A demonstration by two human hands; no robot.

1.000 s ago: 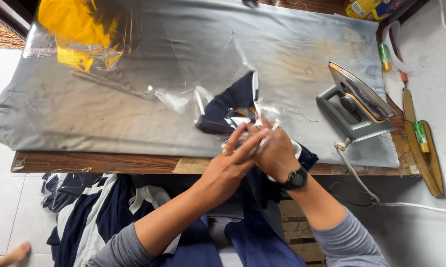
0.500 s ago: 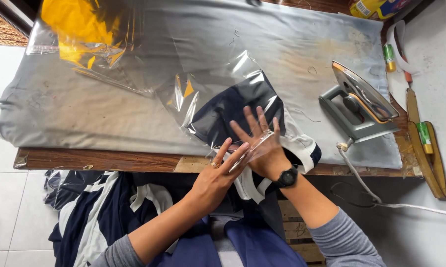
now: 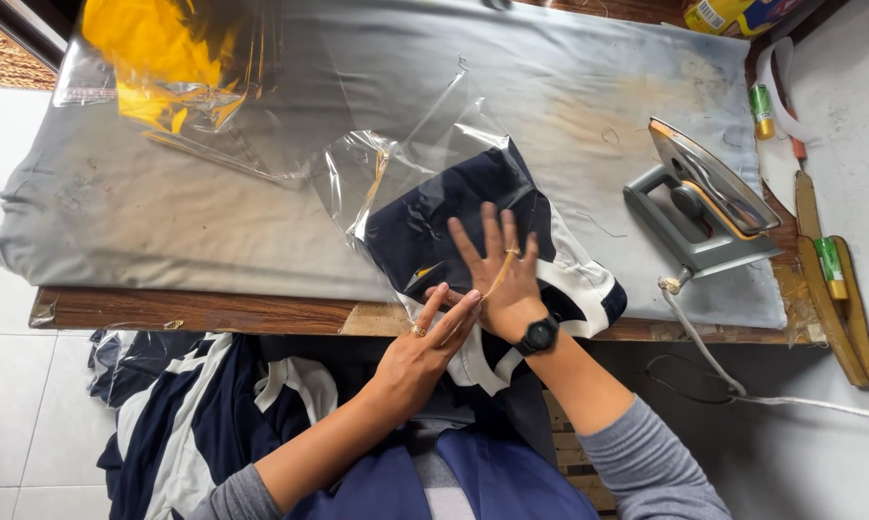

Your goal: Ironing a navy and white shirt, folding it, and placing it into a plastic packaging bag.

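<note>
A folded navy and white garment [image 3: 434,221] lies partly inside a clear plastic bag [image 3: 396,154] at the front edge of the padded table [image 3: 165,212]. My right hand [image 3: 497,274], with a black watch on its wrist, presses flat on the garment with fingers spread. A thin yellowish strip lies across its back. My left hand [image 3: 425,342], wearing a ring, reaches up from below. Its straight fingers touch the heel of my right hand and the garment's white edge, which overhangs the table.
An iron [image 3: 699,197] stands on its side at the right, its cord [image 3: 704,347] hanging off the edge. A bagged yellow garment [image 3: 155,58] lies at the far left. Navy and white clothes [image 3: 184,404] are piled below the table. Green tubes [image 3: 762,106] rest at the right.
The garment has spread out flat inside the bag and moved further onto the table. My right hand has gone from gripping beside the left to pressing flat with spread fingers.
</note>
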